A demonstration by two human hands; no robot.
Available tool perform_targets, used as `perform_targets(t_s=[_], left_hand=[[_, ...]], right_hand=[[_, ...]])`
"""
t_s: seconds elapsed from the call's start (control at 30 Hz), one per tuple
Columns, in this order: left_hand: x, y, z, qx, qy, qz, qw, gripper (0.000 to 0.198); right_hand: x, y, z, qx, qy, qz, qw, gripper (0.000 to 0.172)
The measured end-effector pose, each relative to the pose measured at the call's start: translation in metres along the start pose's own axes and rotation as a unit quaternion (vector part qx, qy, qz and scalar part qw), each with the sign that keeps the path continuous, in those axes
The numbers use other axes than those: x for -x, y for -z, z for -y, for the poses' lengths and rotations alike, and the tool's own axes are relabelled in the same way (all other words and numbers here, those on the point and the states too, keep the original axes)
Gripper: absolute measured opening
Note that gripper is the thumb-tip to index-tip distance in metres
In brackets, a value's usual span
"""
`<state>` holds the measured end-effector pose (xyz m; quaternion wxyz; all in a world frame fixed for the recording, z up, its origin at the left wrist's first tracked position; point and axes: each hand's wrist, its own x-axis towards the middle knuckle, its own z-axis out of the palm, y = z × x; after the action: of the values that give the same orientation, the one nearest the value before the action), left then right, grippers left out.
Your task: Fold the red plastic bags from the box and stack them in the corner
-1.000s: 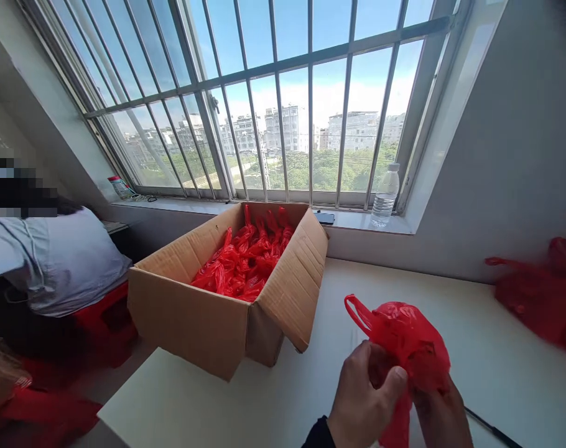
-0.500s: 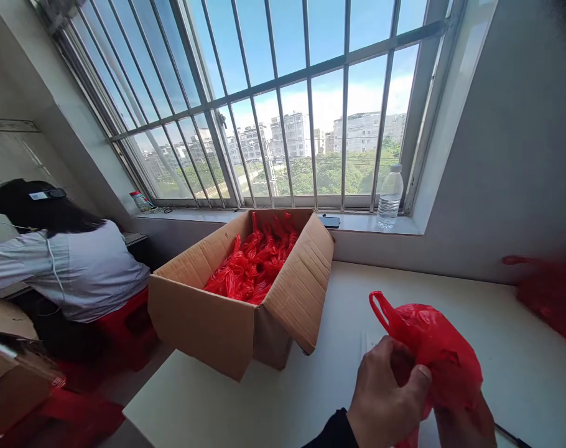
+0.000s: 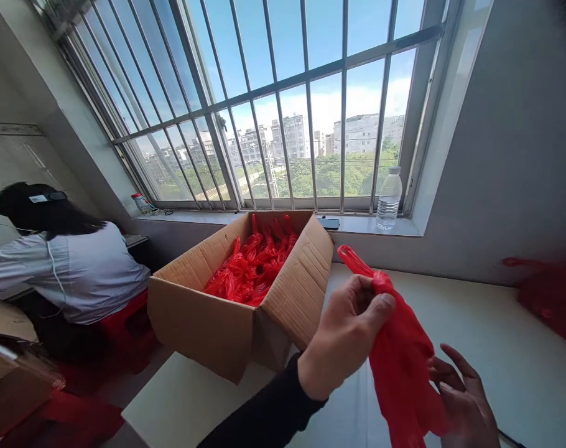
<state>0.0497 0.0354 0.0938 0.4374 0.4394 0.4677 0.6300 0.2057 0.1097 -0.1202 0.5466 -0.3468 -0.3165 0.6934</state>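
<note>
A red plastic bag point(image 3: 399, 354) hangs over the right part of the white table, its loop handle sticking up at the upper left. My left hand point(image 3: 351, 330), in a black sleeve, is closed on the bag just below that handle, thumb and fingers pinching it. Beside the bag's lower right edge is my right hand point(image 3: 464, 398), fingers apart; some fingertips lie close to the plastic, and whether they touch it I cannot tell. To the left stands an open cardboard box point(image 3: 203, 330) holding several knotted red plastic bags point(image 3: 250, 267).
A water bottle point(image 3: 389, 199) and a phone point(image 3: 329, 223) rest on the windowsill below the barred window. More red plastic point(image 3: 548, 298) lies at the far right of the white table point(image 3: 507, 323). A person point(image 3: 78, 261) sits at the left on a red stool point(image 3: 129, 330).
My left hand has moved up and left with the bag, which now hangs long instead of bunched. My right hand, earlier behind or inside the plastic, now shows at its right side with fingers apart.
</note>
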Motion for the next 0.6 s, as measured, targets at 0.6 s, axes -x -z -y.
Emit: perform_targets(t_s=[0.6], left_hand=[[-0.073, 0.255, -0.126, -0.740, 0.147, -0.005, 0.657, 0.038]], right_hand=[[-0.003, -0.007, -0.013, 0.041, -0.016, 0.006, 0.999, 0.057]])
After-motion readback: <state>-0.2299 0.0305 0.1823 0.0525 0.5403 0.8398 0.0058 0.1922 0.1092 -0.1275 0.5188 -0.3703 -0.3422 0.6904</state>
